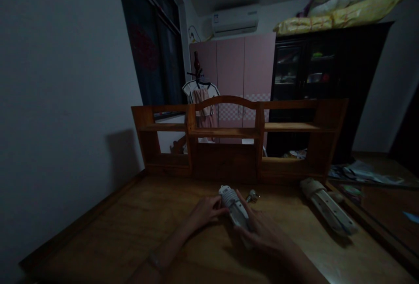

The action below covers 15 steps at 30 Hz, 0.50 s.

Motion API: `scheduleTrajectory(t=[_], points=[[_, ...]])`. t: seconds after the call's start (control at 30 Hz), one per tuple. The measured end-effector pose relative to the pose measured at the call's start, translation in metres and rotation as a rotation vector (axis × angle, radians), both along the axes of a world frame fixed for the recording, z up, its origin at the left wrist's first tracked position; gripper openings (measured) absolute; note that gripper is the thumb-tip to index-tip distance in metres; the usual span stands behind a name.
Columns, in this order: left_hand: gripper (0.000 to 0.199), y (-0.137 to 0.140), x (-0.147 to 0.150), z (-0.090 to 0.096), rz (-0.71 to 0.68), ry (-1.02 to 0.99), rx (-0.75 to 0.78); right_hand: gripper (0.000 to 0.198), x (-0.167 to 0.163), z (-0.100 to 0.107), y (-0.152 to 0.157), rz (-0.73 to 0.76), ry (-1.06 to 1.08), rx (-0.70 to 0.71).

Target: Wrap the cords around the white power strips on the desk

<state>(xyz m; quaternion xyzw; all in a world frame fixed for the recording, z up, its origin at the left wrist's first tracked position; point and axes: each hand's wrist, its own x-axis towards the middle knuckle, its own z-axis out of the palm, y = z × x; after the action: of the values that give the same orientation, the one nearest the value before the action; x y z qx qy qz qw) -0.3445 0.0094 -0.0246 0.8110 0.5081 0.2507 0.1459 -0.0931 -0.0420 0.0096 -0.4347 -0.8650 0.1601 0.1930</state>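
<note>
A white power strip [241,219] is tilted over the wooden desk, with its grey cord [230,196] wound in several turns around the far end. My right hand [263,230] is closed around the near part, its index finger stretched along the side. From the left, my left hand [205,210] pinches at the wound cord, thumb and fingers close together; the exact grip is partly hidden. Just beyond my right fingers lies a plug [252,196] on the desktop. A second pale power strip [329,207], with a cord wrapped at its far end, rests to the right.
The desk [157,214] meets a wall [65,122] on the left. A wooden shelf unit [225,133] stands along its back edge. Papers [366,172] lie on a lower surface at right. Behind are a pink wardrobe [231,66] and a dark cabinet [356,70].
</note>
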Motion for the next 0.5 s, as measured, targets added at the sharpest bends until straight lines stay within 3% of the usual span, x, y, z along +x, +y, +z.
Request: scheduleTrajectory(t=[0.2, 0.5], points=[[0.04, -0.004, -0.001, 0.008, -0.041, -0.008, -0.005, 0.065, 0.0, -0.002, 0.003, -0.01, 0.195, -0.17], [0.044, -0.007, 0.003, 0.01, -0.01, -0.015, -0.013, 0.064, -0.009, -0.008, 0.008, -0.021, 0.19, -0.13]])
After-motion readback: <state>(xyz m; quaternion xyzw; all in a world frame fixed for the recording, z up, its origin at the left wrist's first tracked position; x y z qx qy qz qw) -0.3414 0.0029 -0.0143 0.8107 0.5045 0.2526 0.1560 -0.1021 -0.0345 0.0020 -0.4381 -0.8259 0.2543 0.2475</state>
